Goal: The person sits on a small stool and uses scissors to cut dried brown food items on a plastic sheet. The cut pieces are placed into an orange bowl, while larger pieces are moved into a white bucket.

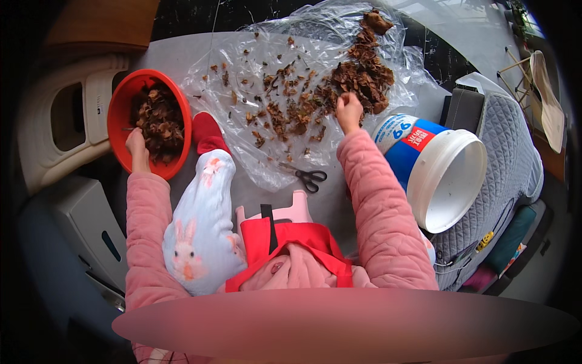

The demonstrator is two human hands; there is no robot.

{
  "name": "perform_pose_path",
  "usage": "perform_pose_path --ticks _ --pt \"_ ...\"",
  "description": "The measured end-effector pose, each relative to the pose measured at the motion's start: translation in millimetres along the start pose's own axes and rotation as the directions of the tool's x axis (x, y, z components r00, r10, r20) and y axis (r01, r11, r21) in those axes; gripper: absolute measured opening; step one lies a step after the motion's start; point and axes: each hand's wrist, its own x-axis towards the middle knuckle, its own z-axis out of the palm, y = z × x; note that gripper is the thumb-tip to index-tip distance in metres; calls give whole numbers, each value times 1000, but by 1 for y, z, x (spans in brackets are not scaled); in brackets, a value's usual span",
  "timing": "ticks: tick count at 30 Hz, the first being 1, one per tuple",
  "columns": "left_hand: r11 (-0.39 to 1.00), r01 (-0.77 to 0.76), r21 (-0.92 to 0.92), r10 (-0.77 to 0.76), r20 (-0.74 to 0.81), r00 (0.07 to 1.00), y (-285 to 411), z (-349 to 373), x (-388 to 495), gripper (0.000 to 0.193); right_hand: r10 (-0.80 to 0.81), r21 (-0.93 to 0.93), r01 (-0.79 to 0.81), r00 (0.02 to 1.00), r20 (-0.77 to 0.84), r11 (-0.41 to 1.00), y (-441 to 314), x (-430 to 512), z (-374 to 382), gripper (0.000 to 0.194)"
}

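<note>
My left hand (137, 148) reaches over the near side of a red plastic basin (117, 102), which holds a heap of dry brown leaf-like pieces (159, 118). A thin stem or strip shows by its fingertips; whether the fingers grip it is unclear. My right hand (349, 113), fingers curled together, is at the near edge of a pile of similar brown dried plant pieces (363, 82). What lies between those fingertips is hidden. Under the pile, clear plastic sheeting (218, 104) covers part of the grey floor, with smaller brown bits and stems scattered over it.
Black-handled scissors (310, 178) lie at the sheet's near edge. A white-and-blue plastic bucket (425, 159) lies tipped at right, beside a quilted grey cover (504, 150). A beige plastic stool (97, 100) stands left of the basin. A pink stool (298, 207) is before me.
</note>
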Motion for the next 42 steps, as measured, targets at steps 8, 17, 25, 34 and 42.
perform_pose_path --ticks 8,17,25,34,42 --pt "427 -844 325 823 247 512 94 66 -109 19 -112 -554 100 994 12 827 -51 90 30 31" --pt "703 -708 -71 502 755 423 92 117 -179 18 -377 -322 340 925 -57 883 -56 91 8 9" --pt "998 -33 46 -33 946 322 71 138 -210 32 -279 292 288 958 -72 912 -121 8 -11 10" --pt "762 638 111 -25 989 -143 75 151 -236 43 10 764 -489 845 535 421 -168 -78 9 10" --pt "856 517 -12 0 1000 23 76 148 -237 38 43 751 -551 815 578 364 -168 -77 13 9"
